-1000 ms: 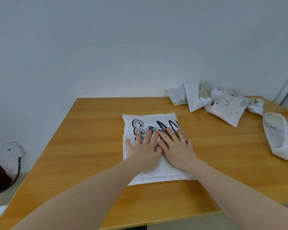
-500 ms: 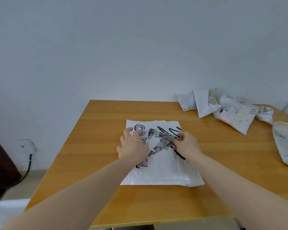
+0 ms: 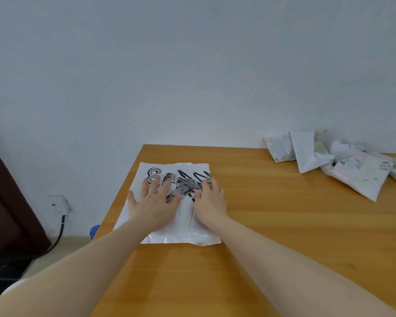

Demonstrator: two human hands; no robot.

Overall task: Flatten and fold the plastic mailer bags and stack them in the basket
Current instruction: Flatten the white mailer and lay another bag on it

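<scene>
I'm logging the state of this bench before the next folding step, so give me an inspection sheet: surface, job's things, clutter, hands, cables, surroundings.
Surface: wooden table, bare wood around the work.
Job's things: printed mailer bag lies flat at the table's left edge; pile of crumpled mailer bags at the far right; no basket in view.
Clutter: nothing seen.
Hands: left hand and right hand press flat on the printed mailer bag, fingers straight.
Cables: black cable runs down from a wall socket at left.
Surroundings: plain white wall; dark furniture at far left.
</scene>
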